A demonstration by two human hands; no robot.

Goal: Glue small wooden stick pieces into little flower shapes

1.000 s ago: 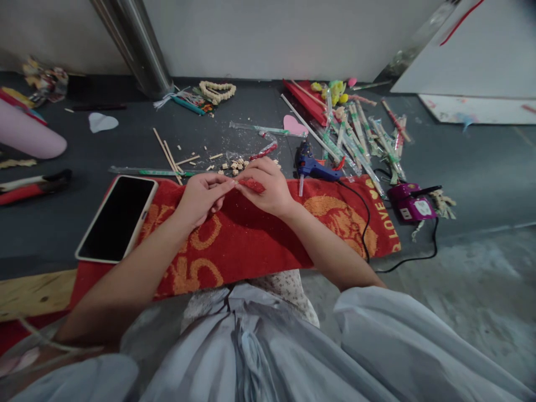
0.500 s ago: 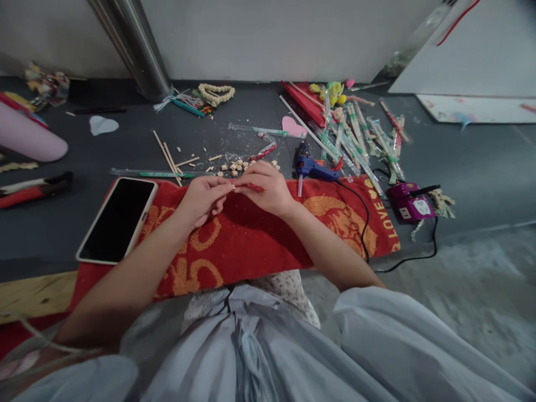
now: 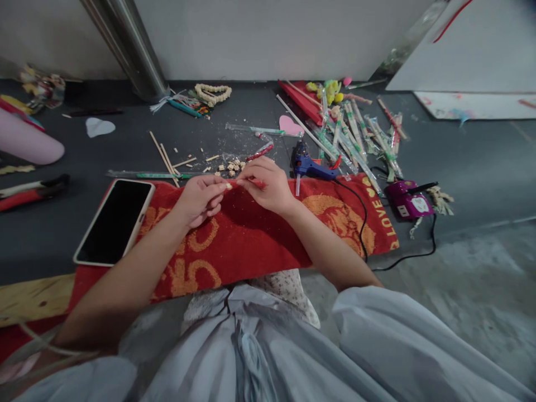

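Over the red towel (image 3: 255,245), my left hand (image 3: 199,201) pinches a small pale wooden piece (image 3: 228,186) between thumb and forefinger. Close on its right, my right hand (image 3: 270,187) is closed with thumb and fingers pressed together on a thin red strip (image 3: 258,183); most of it is hidden by the fingers. A small gap parts the two hands. Just beyond them lies a little heap of similar wooden pieces (image 3: 235,166). A red piece in clear wrapping (image 3: 263,149) rests behind the heap.
A blue glue gun (image 3: 314,167) lies right of my hands, its black cord trailing over the towel. Further right are wrapped sticks (image 3: 355,131) and a purple box (image 3: 408,200). A phone (image 3: 115,223) lies at left, pliers (image 3: 33,192) beyond it. Thin wooden sticks (image 3: 163,156) lie behind.
My hands have drawn slightly apart; the red strip no longer touches the wooden piece in my left hand. The pale piece now shows more clearly at my left fingertips.
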